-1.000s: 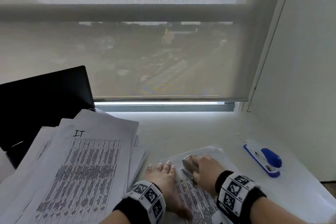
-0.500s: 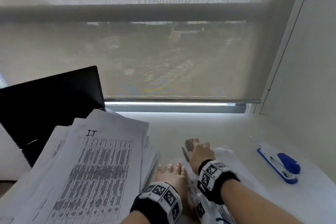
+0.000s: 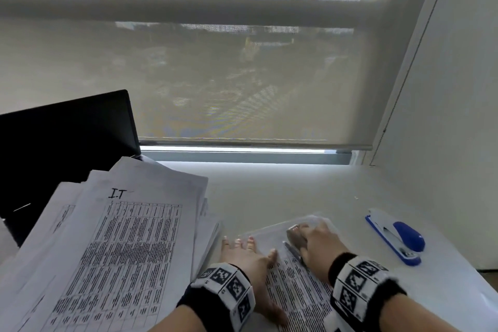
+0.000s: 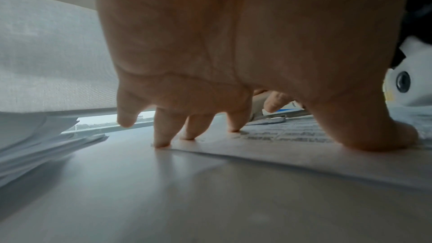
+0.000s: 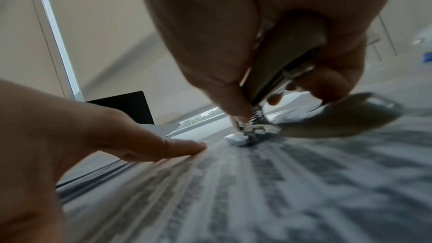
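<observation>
A printed sheet [image 3: 296, 294] of dense table text lies on the white desk [image 3: 283, 191] in front of me. My left hand [image 3: 239, 245] lies on its left edge with straight, spread fingers, and the fingertips [image 4: 163, 142] press down at the paper's border. My right hand [image 3: 305, 236] grips a grey stapler-like tool [image 3: 295, 237] near the sheet's far end. The right wrist view is blurred; the tool [image 5: 282, 56] sits between thumb and fingers, and its metal nose [image 5: 249, 133] touches the paper. The left hand's finger [image 5: 182, 147] lies just beside it.
A blue and white stapler [image 3: 396, 240] lies to the right of the sheet. A thick, loose stack of printed papers [image 3: 126, 250] fills the left side, with an open black laptop [image 3: 64, 137] behind it. A window with a lowered blind [image 3: 229, 75] stands beyond the desk.
The right hand with the tool went toward the far edge half a second ago and is now back down on the sheet. The left hand stays pressed on the paper. The head view shifted.
</observation>
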The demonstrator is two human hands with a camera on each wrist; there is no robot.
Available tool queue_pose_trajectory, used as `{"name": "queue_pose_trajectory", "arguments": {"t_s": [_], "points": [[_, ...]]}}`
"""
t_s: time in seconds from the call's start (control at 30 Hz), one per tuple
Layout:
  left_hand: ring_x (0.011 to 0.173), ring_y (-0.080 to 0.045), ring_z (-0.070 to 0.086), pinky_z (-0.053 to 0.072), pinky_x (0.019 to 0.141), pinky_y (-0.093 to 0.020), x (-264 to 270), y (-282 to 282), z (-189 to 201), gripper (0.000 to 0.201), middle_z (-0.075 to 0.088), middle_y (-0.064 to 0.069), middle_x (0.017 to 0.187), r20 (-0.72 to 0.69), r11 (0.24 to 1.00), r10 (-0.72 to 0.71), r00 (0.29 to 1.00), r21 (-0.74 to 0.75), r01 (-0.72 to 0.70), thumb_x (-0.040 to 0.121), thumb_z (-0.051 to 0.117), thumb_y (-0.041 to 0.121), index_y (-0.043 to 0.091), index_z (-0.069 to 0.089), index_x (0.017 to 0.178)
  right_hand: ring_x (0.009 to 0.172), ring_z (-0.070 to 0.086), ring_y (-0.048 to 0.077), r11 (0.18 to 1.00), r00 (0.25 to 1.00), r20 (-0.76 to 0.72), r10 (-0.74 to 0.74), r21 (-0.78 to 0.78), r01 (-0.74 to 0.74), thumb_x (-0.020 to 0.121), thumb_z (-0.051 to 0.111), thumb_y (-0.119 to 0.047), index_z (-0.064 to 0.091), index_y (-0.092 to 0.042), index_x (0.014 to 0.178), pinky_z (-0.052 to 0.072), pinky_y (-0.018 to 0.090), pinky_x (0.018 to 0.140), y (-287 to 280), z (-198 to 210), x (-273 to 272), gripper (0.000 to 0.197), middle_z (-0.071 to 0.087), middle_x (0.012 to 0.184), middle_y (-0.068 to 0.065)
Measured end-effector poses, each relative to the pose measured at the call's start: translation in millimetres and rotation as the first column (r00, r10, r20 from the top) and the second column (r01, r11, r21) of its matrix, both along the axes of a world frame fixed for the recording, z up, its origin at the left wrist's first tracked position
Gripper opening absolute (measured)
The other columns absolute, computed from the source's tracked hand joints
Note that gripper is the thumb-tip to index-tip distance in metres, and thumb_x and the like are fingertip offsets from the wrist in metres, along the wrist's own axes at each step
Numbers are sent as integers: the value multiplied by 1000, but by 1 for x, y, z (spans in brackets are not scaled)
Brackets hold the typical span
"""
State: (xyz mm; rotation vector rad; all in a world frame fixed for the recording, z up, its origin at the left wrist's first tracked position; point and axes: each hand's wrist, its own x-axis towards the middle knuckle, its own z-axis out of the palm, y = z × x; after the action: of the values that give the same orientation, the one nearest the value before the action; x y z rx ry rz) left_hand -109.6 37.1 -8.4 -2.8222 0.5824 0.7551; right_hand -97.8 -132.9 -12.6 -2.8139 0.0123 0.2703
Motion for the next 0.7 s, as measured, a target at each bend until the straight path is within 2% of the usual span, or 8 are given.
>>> {"name": "queue_pose_trajectory", "arguments": {"t_s": [0.23,0.4,0.47,0.5,0.57,0.6,0.63,0.7], "points": [[148,-43,-3,-10,112,-67,2,-7,7,118,-7,-23,160,-48,998,-5,999,57,8,70,66,75,36,-8,153,121,47,31,980,981,16,-196,24,195,97,43,-35,41,-15,133,37,38,106,29,2,34,42,41,130,14],[147,-45,1,-7,112,-68,2,-6,10,112,-3,-24,160,-50,1000,21,999,22,-20,73,67,71,33,-2,153,116,52,32,960,964,64,-260,129,250,94,49,-33,34,-18,143,39,36,105,7,4,42,53,45,128,14],[146,-45,9,-4,111,-70,4,-8,17,113,10,-25,159,-88,1000,9,996,22,-7,69,68,73,29,8,154,113,53,28,966,971,68,-230,138,219,95,51,-30,29,-20,148,40,34,104,-13,4,29,57,45,124,11],[143,-43,22,1,111,-72,5,-9,23,109,27,-24,153,-94,1000,-8,996,19,10,67,67,77,25,22,151,111,53,25,972,976,69,-207,133,196,95,51,-29,28,-20,148,40,33,104,-24,3,22,58,45,122,9],[121,-36,51,19,107,-72,9,-16,32,88,59,-14,119,-63,1000,-23,998,-18,22,62,63,84,15,57,116,111,51,22,980,983,60,-173,104,167,96,51,-29,27,-18,149,39,32,105,-41,4,8,59,44,121,6],[112,-33,57,24,106,-70,12,-19,34,82,63,-12,110,-25,999,-12,1000,-49,11,61,61,86,13,60,99,113,50,22,984,985,50,-165,79,161,96,51,-30,27,-18,149,38,32,106,-47,3,3,59,44,123,6],[115,-33,56,23,107,-71,13,-23,33,84,62,-12,119,15,997,9,1000,-72,-8,60,59,87,13,60,99,114,50,22,986,986,38,-160,52,158,96,50,-30,27,-18,149,38,32,106,-52,4,-1,59,44,125,6],[138,-38,35,7,111,-72,15,-29,25,108,30,-10,156,37,996,22,999,-84,-19,57,59,89,24,41,141,114,51,21,989,988,32,-150,15,150,96,50,-31,30,-20,148,37,31,105,-55,4,-6,56,44,126,5]]}}
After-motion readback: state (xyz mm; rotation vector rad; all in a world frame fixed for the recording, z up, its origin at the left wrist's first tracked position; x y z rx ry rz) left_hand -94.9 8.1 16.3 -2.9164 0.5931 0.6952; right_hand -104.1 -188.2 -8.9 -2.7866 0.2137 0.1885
